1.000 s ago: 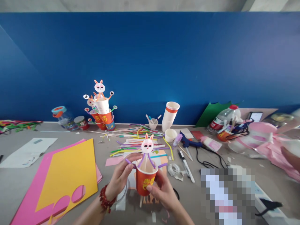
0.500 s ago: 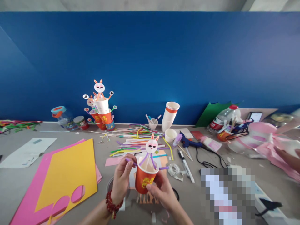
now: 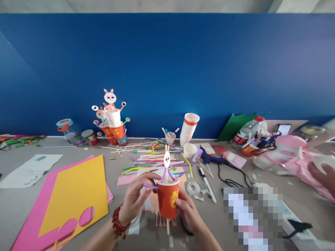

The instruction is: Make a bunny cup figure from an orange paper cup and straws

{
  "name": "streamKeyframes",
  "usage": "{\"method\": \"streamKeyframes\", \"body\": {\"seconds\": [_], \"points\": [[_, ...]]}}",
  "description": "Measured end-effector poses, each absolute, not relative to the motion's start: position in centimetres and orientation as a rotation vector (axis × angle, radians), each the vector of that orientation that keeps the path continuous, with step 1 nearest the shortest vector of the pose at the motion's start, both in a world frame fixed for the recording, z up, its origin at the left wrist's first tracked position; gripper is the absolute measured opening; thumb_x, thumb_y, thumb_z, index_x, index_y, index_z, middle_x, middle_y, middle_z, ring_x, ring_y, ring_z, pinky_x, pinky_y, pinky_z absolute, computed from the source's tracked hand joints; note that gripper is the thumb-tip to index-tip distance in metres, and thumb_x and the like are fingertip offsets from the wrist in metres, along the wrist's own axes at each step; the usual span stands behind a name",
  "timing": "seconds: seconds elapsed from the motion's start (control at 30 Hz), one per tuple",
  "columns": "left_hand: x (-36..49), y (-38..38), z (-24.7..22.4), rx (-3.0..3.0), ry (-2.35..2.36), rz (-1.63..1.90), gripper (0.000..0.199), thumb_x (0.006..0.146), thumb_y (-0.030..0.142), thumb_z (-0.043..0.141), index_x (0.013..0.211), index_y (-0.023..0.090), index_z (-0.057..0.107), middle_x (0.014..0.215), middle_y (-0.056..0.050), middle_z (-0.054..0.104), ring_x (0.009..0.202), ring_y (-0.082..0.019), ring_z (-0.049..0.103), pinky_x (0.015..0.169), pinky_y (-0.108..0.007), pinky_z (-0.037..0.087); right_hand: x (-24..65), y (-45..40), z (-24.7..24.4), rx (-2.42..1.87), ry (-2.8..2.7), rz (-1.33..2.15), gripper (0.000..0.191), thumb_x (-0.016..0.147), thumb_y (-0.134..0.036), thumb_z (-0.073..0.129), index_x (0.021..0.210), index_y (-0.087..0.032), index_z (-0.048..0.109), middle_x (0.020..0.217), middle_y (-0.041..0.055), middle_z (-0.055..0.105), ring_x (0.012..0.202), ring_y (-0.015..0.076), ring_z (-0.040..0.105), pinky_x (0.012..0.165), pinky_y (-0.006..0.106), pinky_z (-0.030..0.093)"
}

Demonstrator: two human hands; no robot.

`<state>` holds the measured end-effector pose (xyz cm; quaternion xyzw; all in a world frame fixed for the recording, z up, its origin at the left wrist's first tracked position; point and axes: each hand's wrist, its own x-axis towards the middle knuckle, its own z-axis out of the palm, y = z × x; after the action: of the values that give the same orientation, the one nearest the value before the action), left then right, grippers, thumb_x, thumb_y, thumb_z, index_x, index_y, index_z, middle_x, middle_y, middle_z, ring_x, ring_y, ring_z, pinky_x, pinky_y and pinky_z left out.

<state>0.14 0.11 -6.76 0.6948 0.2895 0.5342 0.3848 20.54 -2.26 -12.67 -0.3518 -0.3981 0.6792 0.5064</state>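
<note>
A red paper cup (image 3: pixel 167 202) with yellow characters is held upright at the bottom centre. My right hand (image 3: pixel 188 209) grips its right side, thumb on the front. A white rabbit face (image 3: pixel 166 159) stands above the rim on purple strips, turned partly sideways. Another purple strip (image 3: pixel 150 186) sticks out to the left of the cup. My left hand (image 3: pixel 138 197), with a red bead bracelet (image 3: pixel 119 223) on the wrist, has its fingers curved by that strip and the rim. A white stick (image 3: pixel 168 226) shows under the cup.
Yellow card (image 3: pixel 78 191) lies on pink card at left. Finished rabbit cups (image 3: pixel 112 118) stand at the back. Colourful sticks (image 3: pixel 154 157), a tape roll (image 3: pixel 193 188), markers (image 3: pixel 208 184) and a blue glue gun (image 3: pixel 211 158) lie around. Another person's hand (image 3: pixel 323 174) is at far right.
The cup has turned, so its characters face more to the right and the rabbit face looks narrower. My left hand's fingers have shifted near the rim. The stick now shows below the cup.
</note>
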Motion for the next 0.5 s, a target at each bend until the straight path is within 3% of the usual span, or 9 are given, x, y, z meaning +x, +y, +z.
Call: {"method": "streamKeyframes", "body": {"seconds": [0.13,0.3,0.5], "points": [[0.2,0.0,-7.0,1.849,0.704,1.354,0.016,0.097,0.021,0.047,0.095,0.019,0.063,0.104,-0.012,0.064,0.09,-0.021,0.063,0.077,-0.032,0.051,20.8,-2.2,-14.0,-0.861,-0.909,1.619,0.049,0.077,-0.05,0.071,0.12,-0.025,0.069,0.125,0.0081,0.069,0.122,0.033,0.058,0.1,0.043,0.048],[0.2,-0.2,-7.2,1.927,0.731,1.349,0.016,0.096,0.016,0.048,0.098,0.019,0.063,0.102,-0.011,0.063,0.092,-0.022,0.062,0.08,-0.033,0.05,21.0,-2.5,-13.1,-0.914,-0.977,1.478,0.046,0.083,-0.055,0.066,0.122,-0.03,0.067,0.13,0.0048,0.066,0.124,0.0304,0.057,0.102,0.04,0.047],[-0.3,0.0,-6.7,1.964,0.771,1.346,0.017,0.096,0.014,0.046,0.099,0.02,0.062,0.103,-0.01,0.062,0.089,-0.021,0.062,0.079,-0.032,0.05,25.4,-3.1,-10.4,-1.179,-1.316,1.012,0.038,0.09,-0.047,0.061,0.12,-0.025,0.065,0.118,0.0107,0.069,0.097,0.0266,0.067,0.082,0.035,0.056]]}}
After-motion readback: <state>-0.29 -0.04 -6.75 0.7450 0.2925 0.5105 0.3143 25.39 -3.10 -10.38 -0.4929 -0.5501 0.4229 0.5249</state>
